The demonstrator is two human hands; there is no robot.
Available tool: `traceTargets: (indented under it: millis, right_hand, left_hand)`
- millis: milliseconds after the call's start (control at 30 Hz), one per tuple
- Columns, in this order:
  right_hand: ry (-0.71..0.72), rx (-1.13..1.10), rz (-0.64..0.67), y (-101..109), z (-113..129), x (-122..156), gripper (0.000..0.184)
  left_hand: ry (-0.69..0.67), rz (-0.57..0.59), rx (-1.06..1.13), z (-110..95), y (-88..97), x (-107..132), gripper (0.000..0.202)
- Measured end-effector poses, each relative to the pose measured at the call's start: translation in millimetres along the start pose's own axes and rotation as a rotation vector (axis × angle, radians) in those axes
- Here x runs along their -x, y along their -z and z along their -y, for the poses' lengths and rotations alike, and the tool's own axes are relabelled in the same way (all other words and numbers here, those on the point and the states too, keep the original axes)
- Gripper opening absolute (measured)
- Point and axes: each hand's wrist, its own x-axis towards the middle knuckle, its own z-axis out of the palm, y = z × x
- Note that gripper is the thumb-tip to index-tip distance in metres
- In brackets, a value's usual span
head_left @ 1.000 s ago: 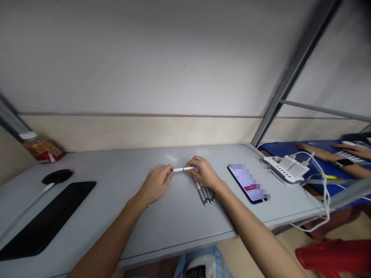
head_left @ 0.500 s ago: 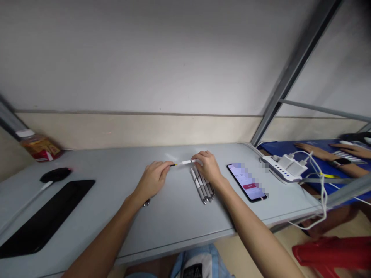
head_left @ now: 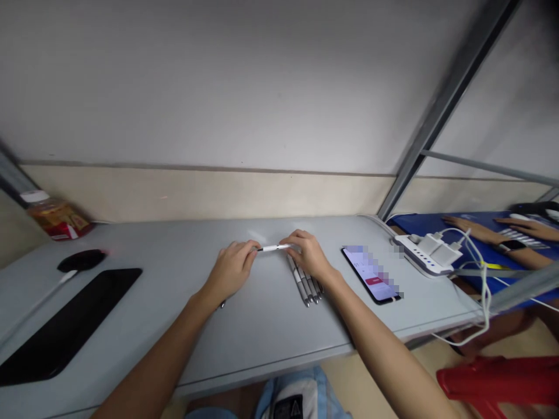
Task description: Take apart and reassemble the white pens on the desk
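Note:
A white pen is held level above the desk between my two hands. My left hand is closed on its dark end, fingertips pinched together. At the other end, my right hand pinches the white barrel between thumb and fingers. Several white-and-grey pens lie side by side on the desk, partly covered by my right hand and wrist. Beside my left wrist the tip of another pen peeks out, the rest hidden.
A lit phone lies right of my right forearm, near a white power strip with cables. On the left are a black mat, a black charging disc and a bottle. Another person's hands rest at the blue desk.
The white barrel in my right hand has moved left over the thin refill, closing the gap to my left fingers. My left hand has stayed almost in place.

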Motion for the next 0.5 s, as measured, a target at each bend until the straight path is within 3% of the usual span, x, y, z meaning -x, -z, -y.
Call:
traceTargets:
  millis: [233, 500]
  right_hand:
    - [0.012, -0.217, 0.008, -2.0, 5.6, 0.6, 0.02]
    - [-0.213, -0.485, 0.043, -3.9, 5.7, -2.9, 0.028]
  left_hand:
    - [-0.035, 0.017, 0.045, 0.1, -1.0, 0.2, 0.028]
    - [-0.083, 0.006, 0.085, 1.2, -1.5, -0.8, 0.026]
